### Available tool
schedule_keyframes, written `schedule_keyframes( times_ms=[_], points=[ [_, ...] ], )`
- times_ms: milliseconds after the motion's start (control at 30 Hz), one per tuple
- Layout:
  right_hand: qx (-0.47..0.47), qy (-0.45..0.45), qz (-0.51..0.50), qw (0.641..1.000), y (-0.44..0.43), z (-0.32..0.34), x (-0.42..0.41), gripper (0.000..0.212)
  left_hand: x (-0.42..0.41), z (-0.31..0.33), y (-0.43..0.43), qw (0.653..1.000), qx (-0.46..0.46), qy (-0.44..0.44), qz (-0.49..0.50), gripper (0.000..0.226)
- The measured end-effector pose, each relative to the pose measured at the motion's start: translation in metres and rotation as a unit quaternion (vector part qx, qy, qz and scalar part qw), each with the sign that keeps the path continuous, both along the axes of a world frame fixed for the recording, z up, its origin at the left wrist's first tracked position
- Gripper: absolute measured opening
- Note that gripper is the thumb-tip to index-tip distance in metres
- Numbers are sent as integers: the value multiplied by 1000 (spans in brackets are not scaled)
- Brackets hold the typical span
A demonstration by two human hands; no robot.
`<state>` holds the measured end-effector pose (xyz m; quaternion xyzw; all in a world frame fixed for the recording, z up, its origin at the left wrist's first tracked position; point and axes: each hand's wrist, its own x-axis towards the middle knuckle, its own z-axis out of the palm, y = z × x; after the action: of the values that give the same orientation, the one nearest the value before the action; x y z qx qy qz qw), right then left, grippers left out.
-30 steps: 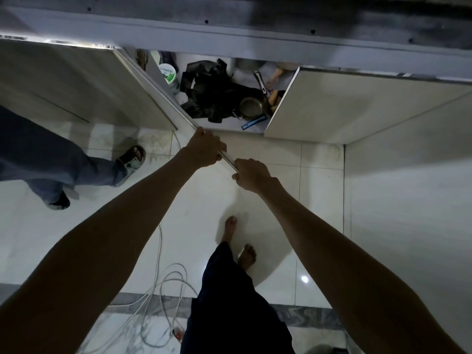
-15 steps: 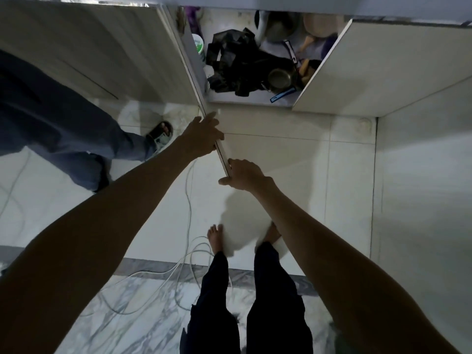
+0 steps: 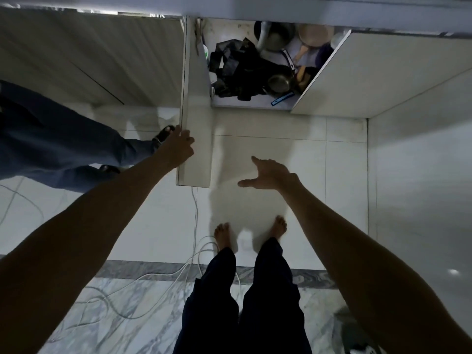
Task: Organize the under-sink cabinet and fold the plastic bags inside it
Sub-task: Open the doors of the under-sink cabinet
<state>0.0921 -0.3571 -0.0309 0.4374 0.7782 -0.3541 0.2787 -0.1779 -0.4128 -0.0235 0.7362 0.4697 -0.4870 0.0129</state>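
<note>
- Both hands were on the left door (image 3: 196, 111) half a second ago. Now the right hand (image 3: 270, 175) has let go, and the door has swung out wider.
- And the left hand (image 3: 178, 146)?
- Holding the door's outer edge, fingers curled over it. The right one hangs above the floor tiles (image 3: 332, 175), fingers spread, holding nothing.
- So which step is this?
- Opening up, I'd say; no sorting has begun. The right door (image 3: 383, 72) stands open too, and the cabinet (image 3: 245, 104) shows its contents.
- Where are the bags?
- The black plastic bags (image 3: 240, 70) lie in a crumpled heap on the cabinet floor, left of centre, touching a small pot (image 3: 278, 83) on their right. A bigger pot (image 3: 274, 37) sits behind.
- What next?
- Probably crouching and reaching in for the heap. It looks bunched against the small pot, so the empty hand should lift it free without dragging cookware along. Cables (image 3: 196, 251) lie just beside the bare feet (image 3: 222, 233), worth minding.
</note>
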Motion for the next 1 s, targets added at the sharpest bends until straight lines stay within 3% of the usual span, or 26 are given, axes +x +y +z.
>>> schedule_keyframes(
  times_ms=[133,400,567,833,1000],
  points=[
    [28,-20,3,999,15,14,20,109,4,7,4,999,-30,1,37,66],
    [115,-51,-34,991,73,64,72,110,87,49,87,973,37,-200,109,79],
    [154,-41,-84,984,130,92,116,109,152,71,162,906,76,-348,228,96],
    [206,-25,-86,974,258,102,200,98,250,83,281,794,102,-486,351,102],
    [209,-38,-57,976,340,88,238,100,293,52,349,825,119,-434,342,108]
  ],
)
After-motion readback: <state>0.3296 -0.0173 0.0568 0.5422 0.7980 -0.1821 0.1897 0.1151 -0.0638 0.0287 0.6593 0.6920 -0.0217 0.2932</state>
